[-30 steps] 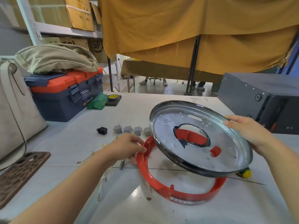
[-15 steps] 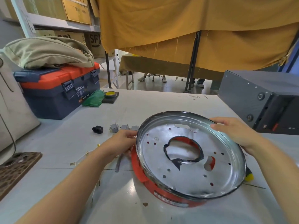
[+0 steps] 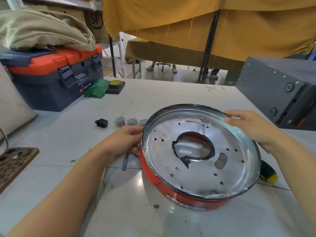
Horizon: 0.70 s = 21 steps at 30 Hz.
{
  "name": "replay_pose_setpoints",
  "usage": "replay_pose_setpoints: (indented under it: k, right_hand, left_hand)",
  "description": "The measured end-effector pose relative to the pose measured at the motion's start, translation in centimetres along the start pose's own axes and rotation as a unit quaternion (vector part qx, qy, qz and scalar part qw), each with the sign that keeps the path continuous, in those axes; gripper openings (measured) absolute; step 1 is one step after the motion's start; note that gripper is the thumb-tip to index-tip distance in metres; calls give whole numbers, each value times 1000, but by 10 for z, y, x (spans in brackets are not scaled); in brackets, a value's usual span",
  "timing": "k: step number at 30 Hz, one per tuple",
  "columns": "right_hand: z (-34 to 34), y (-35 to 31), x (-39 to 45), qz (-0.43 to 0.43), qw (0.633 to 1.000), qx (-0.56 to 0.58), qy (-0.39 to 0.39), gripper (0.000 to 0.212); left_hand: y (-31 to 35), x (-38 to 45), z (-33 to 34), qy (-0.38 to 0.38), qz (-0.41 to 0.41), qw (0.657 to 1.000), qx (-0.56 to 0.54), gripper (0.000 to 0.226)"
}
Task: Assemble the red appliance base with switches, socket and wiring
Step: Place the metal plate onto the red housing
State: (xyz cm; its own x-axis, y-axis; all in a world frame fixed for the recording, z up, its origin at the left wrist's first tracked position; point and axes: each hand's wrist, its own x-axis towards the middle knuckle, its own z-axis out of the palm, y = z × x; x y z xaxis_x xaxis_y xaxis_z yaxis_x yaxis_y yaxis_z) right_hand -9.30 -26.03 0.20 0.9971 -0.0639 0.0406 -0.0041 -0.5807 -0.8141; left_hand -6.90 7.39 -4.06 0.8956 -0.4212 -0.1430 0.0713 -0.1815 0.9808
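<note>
Right hand (image 3: 253, 127) grips far right rim of metal pan (image 3: 201, 151), fingers curled over edge. Left hand (image 3: 126, 142) holds red base ring (image 3: 179, 194) and pan's left edge, fingers bent round them. Pan sits on ring, mid-table (image 3: 171, 93). Grey switches (image 3: 130, 120) and black socket (image 3: 101, 122) lie just beyond left hand. Toolbox (image 3: 51, 77) far left.
</note>
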Motion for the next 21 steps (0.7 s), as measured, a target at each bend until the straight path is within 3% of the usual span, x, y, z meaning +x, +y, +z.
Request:
replay_pose_setpoints:
  k: [8, 15, 18, 21]
  right_hand:
    - [0, 5, -1, -14, 999, -29, 7, 18]
    - [3, 2, -3, -2, 983, -179, 33, 22]
    - [6, -12, -7, -65, 957, -279, 46, 33]
    - [17, -41, -18, -131, 959, -249, -12, 17]
  left_hand:
    - [-1, -2, 1, 7, -3, 1000, -20, 34]
    - [-3, -1, 3, 12, -9, 1000, -27, 39]
    - [-2, -2, 4, 9, -12, 999, -42, 33]
    - [-1, -3, 4, 7, -11, 999, -43, 29]
